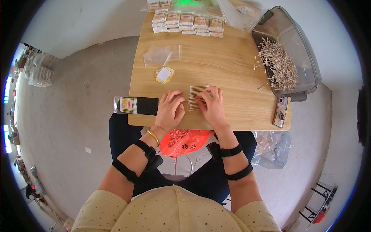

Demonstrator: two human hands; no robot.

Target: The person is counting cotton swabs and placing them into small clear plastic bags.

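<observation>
A neat row of cotton swabs point(193, 94) lies side by side on the wooden table in front of me. My right hand point(212, 106) bends over the row's right side, its fingertips closed on some of the swabs. Just left of the row is my left hand point(170, 111), fingers loosely bent and thumb apart, with nothing visible in it. To its left, a clear-wrapped pack of swabs point(128, 105) with a yellow label sits on a black strip point(148, 106). Beyond my left hand lie a small stack of yellow-edged cards point(165, 75) and clear plastic bags point(158, 56).
Finished-looking swab packs point(187, 19) stand in stacks along the far edge. A grey translucent bin point(309, 58) of loose swabs point(279, 63) is at the right, a phone point(280, 112) near it. Below the table's front edge hangs a red plastic bag point(185, 143).
</observation>
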